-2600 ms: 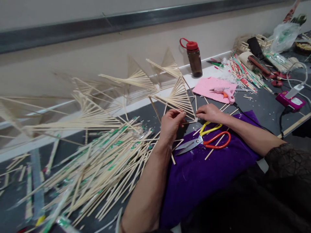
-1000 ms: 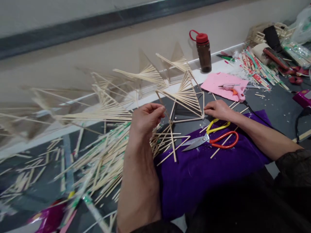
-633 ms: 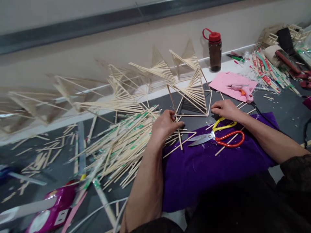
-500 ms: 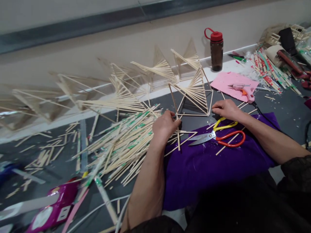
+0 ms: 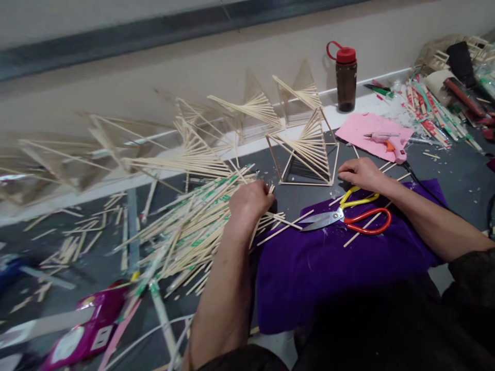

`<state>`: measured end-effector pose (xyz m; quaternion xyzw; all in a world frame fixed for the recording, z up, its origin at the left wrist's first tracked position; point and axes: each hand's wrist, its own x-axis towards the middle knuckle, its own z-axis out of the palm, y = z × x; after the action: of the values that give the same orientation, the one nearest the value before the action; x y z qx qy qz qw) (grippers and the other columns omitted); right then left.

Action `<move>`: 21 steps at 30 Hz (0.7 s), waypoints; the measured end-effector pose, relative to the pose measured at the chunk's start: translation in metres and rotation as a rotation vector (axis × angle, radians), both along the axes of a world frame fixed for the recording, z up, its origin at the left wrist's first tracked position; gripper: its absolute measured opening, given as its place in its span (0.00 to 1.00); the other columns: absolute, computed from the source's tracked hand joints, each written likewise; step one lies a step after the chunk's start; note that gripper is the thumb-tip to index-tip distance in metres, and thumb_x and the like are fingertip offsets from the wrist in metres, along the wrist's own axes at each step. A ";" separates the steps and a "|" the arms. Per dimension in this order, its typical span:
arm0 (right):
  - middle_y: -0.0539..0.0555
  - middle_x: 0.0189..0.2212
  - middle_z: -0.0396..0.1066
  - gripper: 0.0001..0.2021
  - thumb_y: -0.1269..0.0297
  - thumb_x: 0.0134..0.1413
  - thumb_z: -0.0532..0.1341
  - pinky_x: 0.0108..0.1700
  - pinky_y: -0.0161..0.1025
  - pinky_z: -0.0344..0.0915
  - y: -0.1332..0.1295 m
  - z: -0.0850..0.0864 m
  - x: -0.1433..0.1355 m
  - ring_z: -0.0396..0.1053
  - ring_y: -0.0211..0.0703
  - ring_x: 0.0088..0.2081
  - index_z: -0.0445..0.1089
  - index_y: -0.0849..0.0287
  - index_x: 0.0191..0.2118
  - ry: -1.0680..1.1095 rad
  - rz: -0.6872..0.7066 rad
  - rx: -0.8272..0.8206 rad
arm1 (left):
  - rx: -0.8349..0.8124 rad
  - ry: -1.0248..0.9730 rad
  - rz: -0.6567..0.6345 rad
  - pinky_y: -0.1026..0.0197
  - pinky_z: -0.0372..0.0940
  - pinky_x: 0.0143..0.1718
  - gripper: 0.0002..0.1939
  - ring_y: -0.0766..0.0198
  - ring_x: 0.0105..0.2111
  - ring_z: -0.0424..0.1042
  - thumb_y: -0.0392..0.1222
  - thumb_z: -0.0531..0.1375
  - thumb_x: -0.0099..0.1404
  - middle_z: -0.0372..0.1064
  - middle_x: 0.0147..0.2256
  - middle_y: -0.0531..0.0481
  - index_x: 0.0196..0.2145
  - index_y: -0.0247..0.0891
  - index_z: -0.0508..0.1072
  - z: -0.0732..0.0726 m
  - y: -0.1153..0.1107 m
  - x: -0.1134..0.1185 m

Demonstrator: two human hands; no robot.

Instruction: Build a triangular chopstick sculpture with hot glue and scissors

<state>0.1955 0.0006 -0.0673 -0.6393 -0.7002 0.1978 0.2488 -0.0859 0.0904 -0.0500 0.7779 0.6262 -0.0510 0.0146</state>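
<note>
Left hand (image 5: 249, 202) clenched on a stick (image 5: 271, 190), shifted left off the near-left corner of the stick frame (image 5: 309, 155) since half a second ago; now beside the stick pile (image 5: 189, 221), green wrapper marks unreadable. Frame unmoved, standing on the tabletop (image 5: 450, 180) between both hands. Scissors (image 5: 328, 220) on purple cloth (image 5: 309, 288), unchanged. Right hand (image 5: 361, 174) near frame's right corner, same spot, fingers curled; can't tell if it's holding anything.
</note>
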 end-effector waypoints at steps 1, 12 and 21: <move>0.54 0.35 0.78 0.12 0.66 0.57 0.58 0.37 0.33 0.59 0.000 0.000 0.000 0.72 0.39 0.35 0.79 0.62 0.40 -0.007 0.004 0.000 | -0.002 -0.017 0.005 0.50 0.66 0.36 0.14 0.40 0.40 0.75 0.40 0.59 0.55 0.77 0.37 0.35 0.39 0.38 0.78 0.000 0.000 -0.002; 0.54 0.35 0.79 0.12 0.66 0.57 0.58 0.37 0.33 0.58 0.000 -0.001 -0.001 0.72 0.39 0.35 0.79 0.60 0.40 -0.035 -0.004 0.000 | 0.196 -0.180 -0.051 0.48 0.65 0.44 0.18 0.42 0.47 0.71 0.44 0.56 0.62 0.72 0.49 0.35 0.46 0.38 0.77 0.008 0.005 0.004; 0.53 0.38 0.79 0.12 0.66 0.58 0.57 0.39 0.32 0.59 0.001 0.001 -0.001 0.73 0.39 0.39 0.79 0.60 0.41 -0.044 -0.018 -0.034 | -0.036 -0.560 0.001 0.61 0.65 0.33 0.16 0.59 0.24 0.73 0.44 0.55 0.59 0.76 0.27 0.50 0.39 0.38 0.79 -0.004 0.006 0.025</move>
<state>0.1940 0.0020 -0.0659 -0.6542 -0.6961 0.1933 0.2240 -0.0609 0.0966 -0.0537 0.7611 0.5970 0.1547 0.2010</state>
